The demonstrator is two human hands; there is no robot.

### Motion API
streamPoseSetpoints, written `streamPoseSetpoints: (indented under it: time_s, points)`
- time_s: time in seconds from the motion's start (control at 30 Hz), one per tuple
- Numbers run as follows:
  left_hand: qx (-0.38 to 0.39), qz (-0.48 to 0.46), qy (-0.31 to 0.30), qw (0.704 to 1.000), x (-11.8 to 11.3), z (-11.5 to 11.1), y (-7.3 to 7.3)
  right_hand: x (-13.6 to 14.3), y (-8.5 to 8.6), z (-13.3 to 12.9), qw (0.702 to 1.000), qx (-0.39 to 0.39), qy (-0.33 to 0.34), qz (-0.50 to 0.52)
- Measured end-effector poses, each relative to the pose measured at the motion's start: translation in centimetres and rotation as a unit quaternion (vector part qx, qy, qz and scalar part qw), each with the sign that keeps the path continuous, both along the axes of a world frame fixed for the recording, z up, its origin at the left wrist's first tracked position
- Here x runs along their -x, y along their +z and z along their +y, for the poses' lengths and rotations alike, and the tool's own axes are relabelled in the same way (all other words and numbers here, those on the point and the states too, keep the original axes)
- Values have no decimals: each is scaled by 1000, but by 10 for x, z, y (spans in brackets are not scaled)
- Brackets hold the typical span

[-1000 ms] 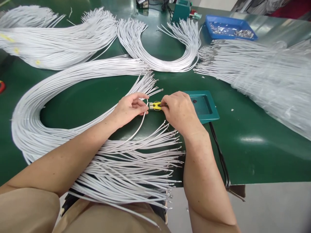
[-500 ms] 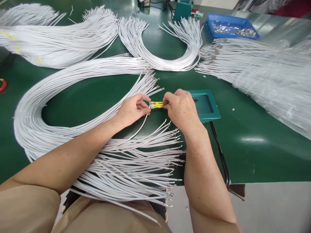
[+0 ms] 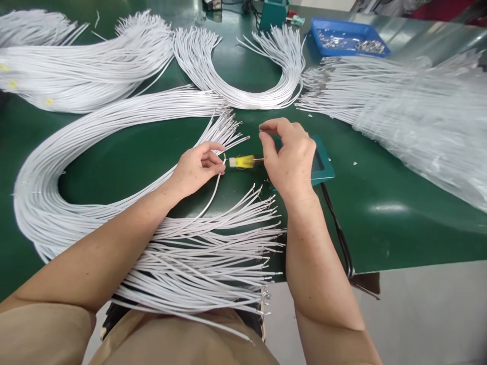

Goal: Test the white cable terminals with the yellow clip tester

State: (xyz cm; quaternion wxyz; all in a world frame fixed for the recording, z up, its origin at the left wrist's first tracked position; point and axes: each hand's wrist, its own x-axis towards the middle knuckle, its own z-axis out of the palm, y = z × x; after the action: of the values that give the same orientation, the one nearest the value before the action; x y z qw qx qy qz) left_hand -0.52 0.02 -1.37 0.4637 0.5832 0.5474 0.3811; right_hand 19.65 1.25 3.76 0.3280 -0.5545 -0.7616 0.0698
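My left hand [image 3: 200, 167] is closed in a pinch on a white wire [image 3: 215, 195], whose end loops up past the fingertips. Just right of these fingers is a yellow piece with a pale end [image 3: 243, 161], on a thin rod that runs toward the teal tray-shaped fixture [image 3: 323, 170]. Above and right of the yellow piece, my right hand [image 3: 287, 154] is raised, thumb and forefinger tips brought together. Whatever is between them is too small to make out. The right hand partly hides the teal fixture.
A large curved bundle of white wires [image 3: 45, 167] surrounds the left side, its tipped ends fanning below my hands. More wire bundles [image 3: 243, 94] lie behind. Plastic-covered wires [image 3: 411, 106] lie right. A blue tray [image 3: 319, 38] holds small metal parts. A black cable [image 3: 337, 228] crosses the table edge.
My right hand has let go of the yellow piece and moved up from it. The left hand keeps its pinch on the wire. The whole view has shifted slightly.
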Motion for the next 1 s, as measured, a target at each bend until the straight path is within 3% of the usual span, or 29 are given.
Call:
streamPoseSetpoints:
  time_s: [0.17, 0.27, 0.37, 0.53, 0.63, 0.77, 1.0]
  points:
    - [-4, -71, -8, 997, 2, -1, 6, -2, 20, -16, 998, 19, 36, 55]
    - [2, -103, -8, 995, 0, -3, 9, -11, 36, -43, 997, 27, 43, 59]
    - [18, -117, -5, 993, -3, -8, 14, -28, 39, -79, 997, 29, 3, 77]
    - [25, -115, -34, 992, -8, -17, 25, -55, 7, -140, 978, 110, -76, 163]
    - [2, -100, -87, 991, -11, -21, 34, -65, -18, -160, 964, 165, -112, 179]
    - [-32, -54, -150, 987, -16, -30, 57, -74, -44, -165, 957, 162, -168, 174]
    - [-2, -52, -144, 988, -17, -71, 107, -78, -60, -163, 951, 91, -182, 235]
